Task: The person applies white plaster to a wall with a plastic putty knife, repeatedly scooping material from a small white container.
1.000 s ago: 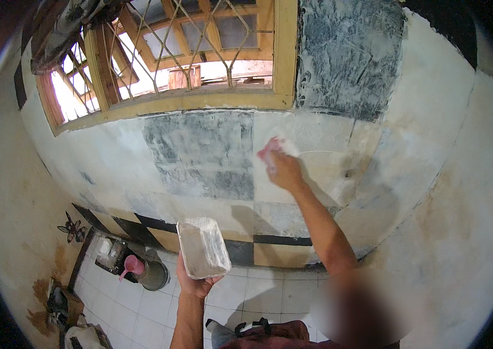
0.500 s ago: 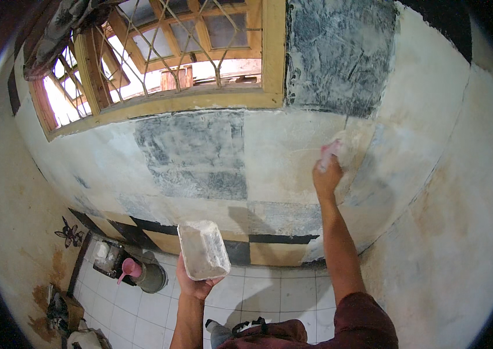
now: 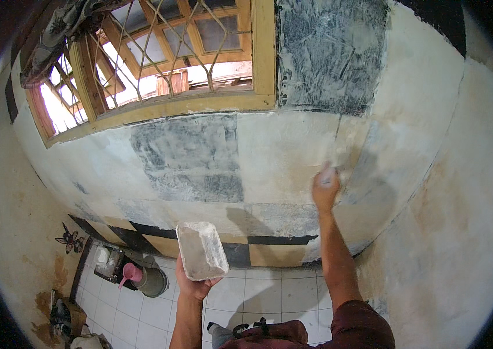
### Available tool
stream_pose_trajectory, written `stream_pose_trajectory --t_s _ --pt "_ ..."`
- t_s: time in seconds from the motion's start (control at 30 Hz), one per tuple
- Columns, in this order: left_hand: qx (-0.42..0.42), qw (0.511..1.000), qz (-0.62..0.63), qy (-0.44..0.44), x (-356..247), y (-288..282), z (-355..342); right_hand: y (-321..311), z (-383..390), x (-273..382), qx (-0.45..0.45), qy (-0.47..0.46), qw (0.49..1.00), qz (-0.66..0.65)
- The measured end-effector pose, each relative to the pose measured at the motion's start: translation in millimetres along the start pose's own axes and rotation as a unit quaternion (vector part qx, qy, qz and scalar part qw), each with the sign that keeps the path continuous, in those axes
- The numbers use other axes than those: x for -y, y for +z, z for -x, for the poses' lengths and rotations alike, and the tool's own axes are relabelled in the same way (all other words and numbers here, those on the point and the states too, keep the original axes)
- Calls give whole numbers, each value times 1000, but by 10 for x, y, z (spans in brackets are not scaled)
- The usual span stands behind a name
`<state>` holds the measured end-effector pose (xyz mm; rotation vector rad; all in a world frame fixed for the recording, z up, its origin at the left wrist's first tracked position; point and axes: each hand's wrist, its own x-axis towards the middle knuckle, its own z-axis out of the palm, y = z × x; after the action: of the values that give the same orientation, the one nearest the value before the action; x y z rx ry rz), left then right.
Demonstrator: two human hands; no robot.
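My left hand (image 3: 193, 285) grips a white rectangular tub (image 3: 216, 249) from below and tilts its open top towards me. Pale paste coats the tub's inside and rim. My right hand (image 3: 324, 196) is closed round a small whitish-pink spreading tool (image 3: 327, 177), blurred by motion, so its exact kind is unclear. That tool is at the wall (image 3: 286, 151), over a cream panel with a fresh-looking pale smear near a thin dark vertical crack. Dark panels (image 3: 188, 154) beside it are thinly streaked with white.
Above is a yellow-framed window (image 3: 171, 104) with a metal grille. At lower left, a pink dipper (image 3: 132, 271) rests on a grey bucket (image 3: 154, 282), beside a dark crate (image 3: 107, 262) holding something white. White tiles (image 3: 264, 291) cover the floor. A side wall (image 3: 461, 232) stands at right.
My right hand has moved down the wall with the tool, bringing it lower and nearer me. The left hand and tub stay almost where they were; the view has shifted slightly.
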<state>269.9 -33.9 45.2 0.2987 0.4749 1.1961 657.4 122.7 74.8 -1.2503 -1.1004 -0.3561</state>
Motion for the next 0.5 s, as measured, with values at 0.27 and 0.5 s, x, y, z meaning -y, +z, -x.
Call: stream_pose_trajectory --t_s 0.27,0.5 --pt "75 997 9 8 -23 -59 -9 455 -168 -204 45 -73 996 -8" --pt "-41 998 -40 11 7 104 -41 454 236 485 154 -117 980 -40"
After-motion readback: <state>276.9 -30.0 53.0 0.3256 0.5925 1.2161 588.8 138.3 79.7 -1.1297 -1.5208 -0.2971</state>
